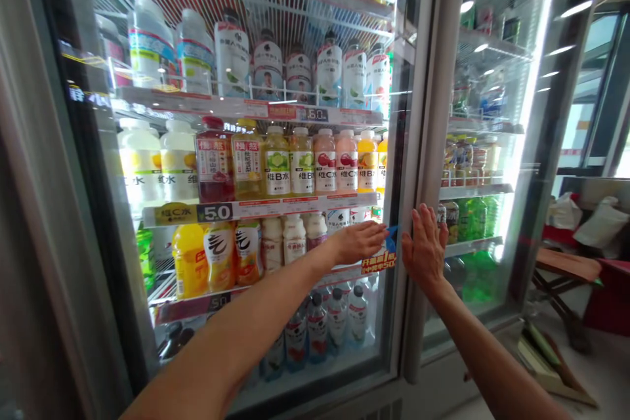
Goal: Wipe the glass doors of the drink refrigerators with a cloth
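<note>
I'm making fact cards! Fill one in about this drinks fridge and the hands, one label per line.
Place: drinks fridge, glass doors
Left hand: open, beside blue sticker; touching glass unclear
Right hand: open, fingers up, by the metal door frames
Price tag: 5.0
Above the tag's shelf edge: red bottle, plus yellow, green, pink and orange drinks
Outside, right: white bags

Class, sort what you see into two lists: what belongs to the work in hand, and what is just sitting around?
In the work:
- left hand, at the left fridge door
- right hand, at the frame between the doors

Just sitting around:
- bottles on the shelves
- white bags off to the right
</note>
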